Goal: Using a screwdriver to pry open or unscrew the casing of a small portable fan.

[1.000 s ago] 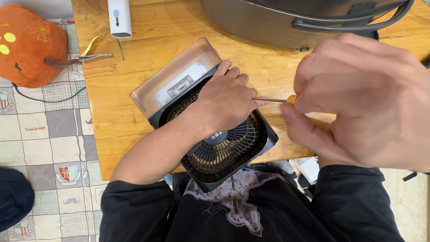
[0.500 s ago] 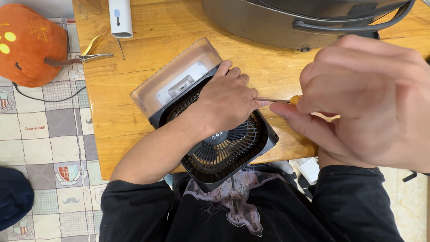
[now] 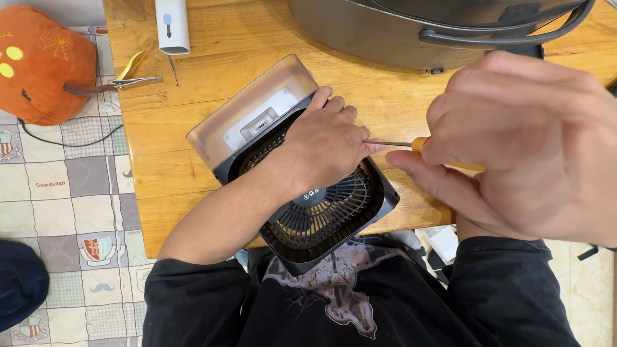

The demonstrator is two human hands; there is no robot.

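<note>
The screwdriver [image 3: 421,145] lay nearly level over the bench [image 3: 160,154], its thin metal shaft pointing left to the fan's [image 3: 321,212] edge and its orange-yellow handle pinched in the right hand's [image 3: 520,148] closed grip. The fan, a square black unit with a round radial grille and a clear tinted block at its far end, lay flat at the bench's near edge, the left hand [image 3: 324,144] pressed on it with fingers curled together. Against the earlier frames, fan and left hand had kept their places, while the right hand's fingers had shifted slightly along the handle.
</note>
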